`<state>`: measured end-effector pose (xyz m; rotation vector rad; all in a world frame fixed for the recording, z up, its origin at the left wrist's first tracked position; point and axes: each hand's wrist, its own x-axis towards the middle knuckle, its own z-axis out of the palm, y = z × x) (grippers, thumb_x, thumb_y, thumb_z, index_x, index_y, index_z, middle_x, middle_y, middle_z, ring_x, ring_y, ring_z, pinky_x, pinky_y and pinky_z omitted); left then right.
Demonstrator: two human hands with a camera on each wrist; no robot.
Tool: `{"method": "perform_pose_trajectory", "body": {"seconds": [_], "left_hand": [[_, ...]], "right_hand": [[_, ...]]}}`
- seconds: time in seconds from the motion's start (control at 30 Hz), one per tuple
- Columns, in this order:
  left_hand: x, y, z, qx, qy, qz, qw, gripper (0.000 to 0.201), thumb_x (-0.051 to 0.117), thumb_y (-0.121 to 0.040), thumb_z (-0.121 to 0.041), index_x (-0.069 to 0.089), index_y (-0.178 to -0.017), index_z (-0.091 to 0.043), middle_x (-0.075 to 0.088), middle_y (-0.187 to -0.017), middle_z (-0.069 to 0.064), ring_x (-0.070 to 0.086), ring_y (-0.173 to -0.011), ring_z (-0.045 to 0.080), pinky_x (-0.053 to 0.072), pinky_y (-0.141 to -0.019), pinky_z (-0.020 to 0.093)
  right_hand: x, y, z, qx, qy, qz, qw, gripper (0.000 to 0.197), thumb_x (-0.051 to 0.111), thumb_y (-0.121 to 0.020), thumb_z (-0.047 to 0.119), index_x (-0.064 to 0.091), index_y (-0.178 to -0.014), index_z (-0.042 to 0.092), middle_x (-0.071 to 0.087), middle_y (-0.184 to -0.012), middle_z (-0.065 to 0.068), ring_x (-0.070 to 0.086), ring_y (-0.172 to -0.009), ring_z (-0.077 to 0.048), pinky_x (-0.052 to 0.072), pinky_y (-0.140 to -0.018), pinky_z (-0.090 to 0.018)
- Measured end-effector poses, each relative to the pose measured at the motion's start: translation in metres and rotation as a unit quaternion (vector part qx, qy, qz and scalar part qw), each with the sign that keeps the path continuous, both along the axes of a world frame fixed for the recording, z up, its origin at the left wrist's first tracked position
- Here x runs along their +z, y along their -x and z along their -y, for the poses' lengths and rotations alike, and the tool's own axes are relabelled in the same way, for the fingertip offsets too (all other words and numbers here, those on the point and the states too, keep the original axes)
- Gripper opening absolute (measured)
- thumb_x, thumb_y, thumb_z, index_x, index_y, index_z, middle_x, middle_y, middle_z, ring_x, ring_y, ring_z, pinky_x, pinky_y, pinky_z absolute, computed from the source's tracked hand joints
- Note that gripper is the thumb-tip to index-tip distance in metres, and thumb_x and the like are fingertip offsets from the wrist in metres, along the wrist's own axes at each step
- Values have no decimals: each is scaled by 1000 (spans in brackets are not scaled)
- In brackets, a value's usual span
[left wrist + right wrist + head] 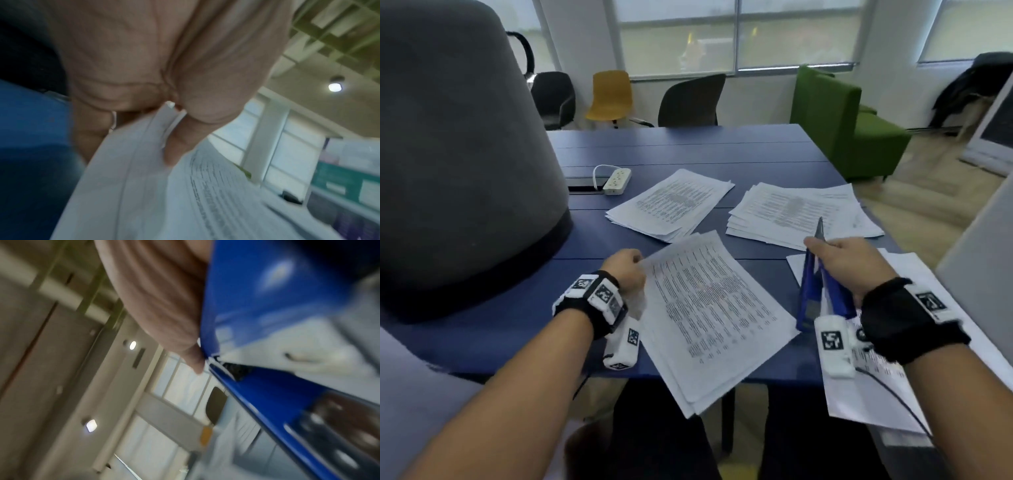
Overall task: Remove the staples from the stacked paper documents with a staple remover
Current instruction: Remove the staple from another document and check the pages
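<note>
A printed paper document (709,315) of several sheets is held tilted over the front edge of the blue table (688,147). My left hand (625,270) pinches its top left corner; the left wrist view shows the thumb and fingers (180,146) clamped on the sheets (164,186). My right hand (849,260) grips a blue staple remover (822,291) with a metal tip pointing up and away, its two blue handles spread below the hand. The right wrist view shows the blue handles (267,305) against the palm, blurred.
Two paper stacks lie further back: one in the middle (671,204), one at the right (801,212). More sheets (873,387) lie under my right wrist. A white power strip (617,181) sits at the back left beside a big grey rounded object (458,154). Chairs stand beyond the table.
</note>
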<state>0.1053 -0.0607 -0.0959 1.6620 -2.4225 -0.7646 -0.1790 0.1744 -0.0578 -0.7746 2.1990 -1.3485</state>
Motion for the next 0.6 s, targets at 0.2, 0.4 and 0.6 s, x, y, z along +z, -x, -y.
{"method": "perform_pose_trajectory", "body": {"seconds": [0.2,0.4,0.6], "left_hand": [[27,-16,-7,-9,83,-284,955,21,73,-80,-1,71,-79,-21,69,-73,-6,60,-70,14,48,-65,25],[73,-23,-44,-54,119,-470,873,27,71,-87,10,71,-92,-16,71,-87,-7,64,-74,0,55,-69,16],[122,-30,-68,-96,119,-565,811,55,73,-86,8,54,-131,-17,74,-108,0,71,-94,14,61,-81,30]], "right_hand": [[-8,40,11,60,-349,-272,895,37,72,-86,39,56,-75,8,61,-80,-11,59,-78,-30,40,-58,-26],[-16,30,14,80,-376,-325,864,43,80,-71,43,65,-99,15,68,-107,-11,65,-96,-32,54,-77,-34],[58,-26,28,192,82,-140,968,87,93,-60,48,58,-134,19,67,-124,-1,64,-115,-19,49,-104,-43]]}}
